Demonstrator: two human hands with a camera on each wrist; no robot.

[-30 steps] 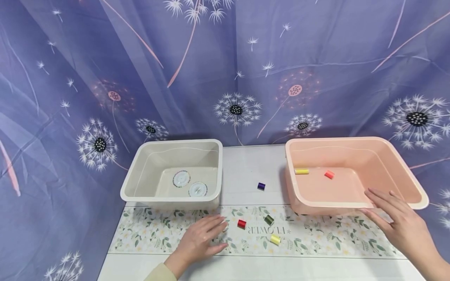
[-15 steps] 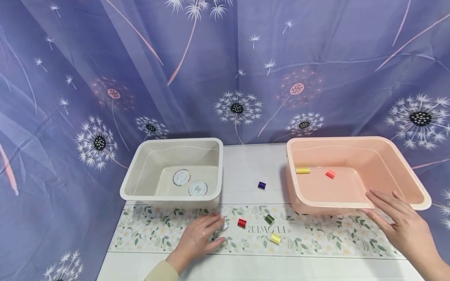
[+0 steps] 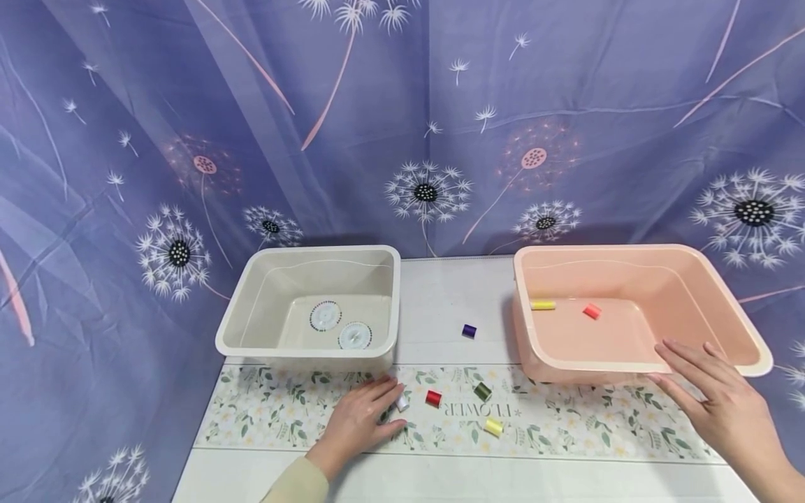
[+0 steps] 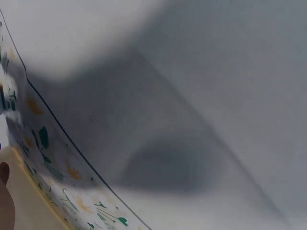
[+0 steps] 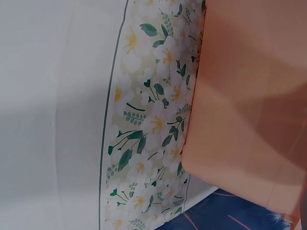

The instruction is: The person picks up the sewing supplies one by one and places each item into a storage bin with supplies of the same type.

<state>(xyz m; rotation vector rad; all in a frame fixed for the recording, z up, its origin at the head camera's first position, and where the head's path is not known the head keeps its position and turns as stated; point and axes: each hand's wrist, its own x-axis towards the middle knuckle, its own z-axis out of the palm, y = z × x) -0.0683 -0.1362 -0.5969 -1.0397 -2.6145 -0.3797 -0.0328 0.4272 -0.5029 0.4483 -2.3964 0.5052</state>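
Observation:
My left hand (image 3: 360,421) is low over the floral strip of the table, in front of the off-white basin. A small whitish thread spool (image 3: 402,402) shows right at its fingertips, with the thumb apart from it. Just right of it lie a red spool (image 3: 433,398), a dark green spool (image 3: 482,391) and a yellow spool (image 3: 493,427). My right hand (image 3: 717,388) rests on the near rim of the pink basin (image 3: 604,366), its fingers extended over the edge. Inside that basin are a long yellow spool (image 3: 543,305) and a coral-red spool (image 3: 592,311).
The off-white basin (image 3: 302,353) at the left holds two round pin wheels (image 3: 325,316). Between the basins a dark purple spool (image 3: 469,331) lies on the white table cover (image 3: 440,293). A blue dandelion-patterned curtain (image 3: 352,188) hangs behind and along the left.
The whitish spool, hidden at first, has come into view beside my left fingertips. My left hand has shifted only slightly. The right hand stays on the pink basin's rim.

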